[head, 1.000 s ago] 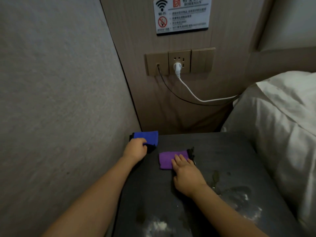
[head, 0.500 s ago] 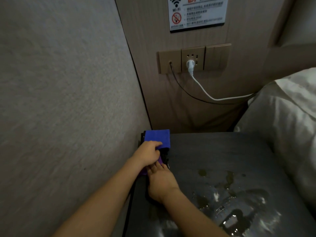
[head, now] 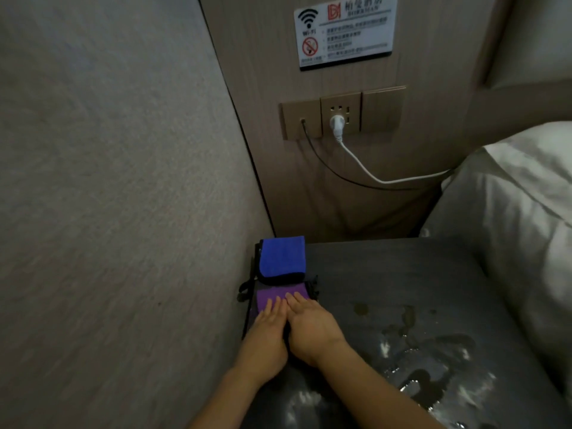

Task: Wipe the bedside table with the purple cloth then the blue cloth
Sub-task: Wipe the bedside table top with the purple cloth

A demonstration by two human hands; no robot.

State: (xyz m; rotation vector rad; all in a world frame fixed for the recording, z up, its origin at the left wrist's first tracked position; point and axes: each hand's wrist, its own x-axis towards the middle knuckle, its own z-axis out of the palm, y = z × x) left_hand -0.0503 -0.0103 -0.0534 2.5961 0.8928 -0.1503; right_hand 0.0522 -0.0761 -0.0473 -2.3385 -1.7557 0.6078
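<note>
Both hands have come together since half a second ago: the left hand [head: 266,332] has let go of the blue cloth [head: 282,257] and now lies flat, fingers spread, beside the right hand [head: 311,325] (also flat and open) on the purple cloth [head: 272,297]. Just beyond the fingertips, the blue cloth rests folded at the table's [head: 387,274] far left corner. Wet streaks [head: 427,351] glisten right of the right wrist.

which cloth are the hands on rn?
The purple cloth: both hands rest flat on it. The blue cloth lies untouched just behind, by the wall.
</note>
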